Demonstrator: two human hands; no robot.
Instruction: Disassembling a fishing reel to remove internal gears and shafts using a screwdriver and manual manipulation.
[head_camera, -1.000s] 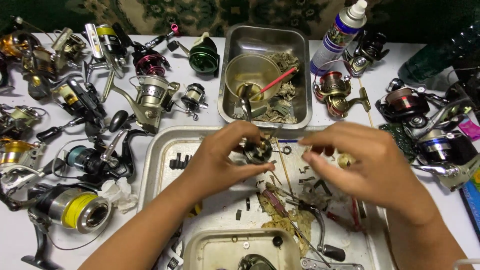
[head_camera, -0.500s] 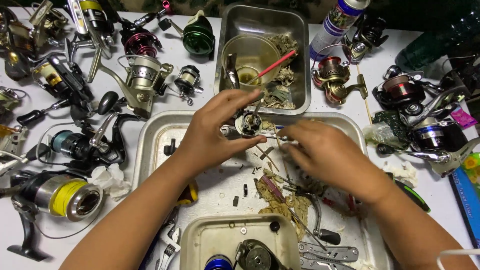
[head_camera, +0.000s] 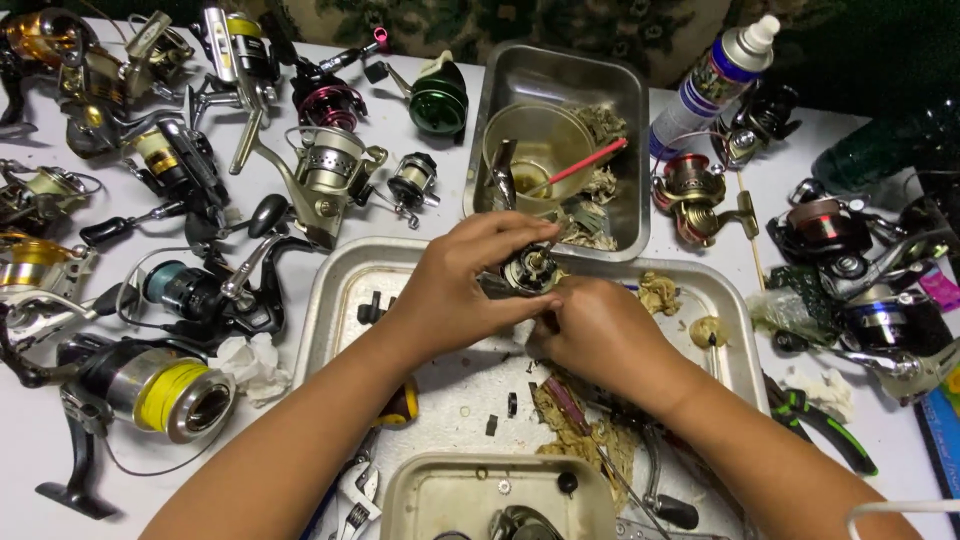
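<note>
Reel part (head_camera: 528, 268): small, rigid metal, probably greasy; best pinched by rim.
Left hand (head_camera: 462, 285): grip pinched on part.
Right hand (head_camera: 597, 335): grip state hidden.

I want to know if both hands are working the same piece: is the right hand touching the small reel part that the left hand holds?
Touching. The head view shows the right hand pressed against the small reel part, which the left hand grips.

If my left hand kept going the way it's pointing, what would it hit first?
The left hand points right and slightly away, fingers around the small reel part. Past it, probably the near rim of the deep steel pan, though depth is unclear.
</note>
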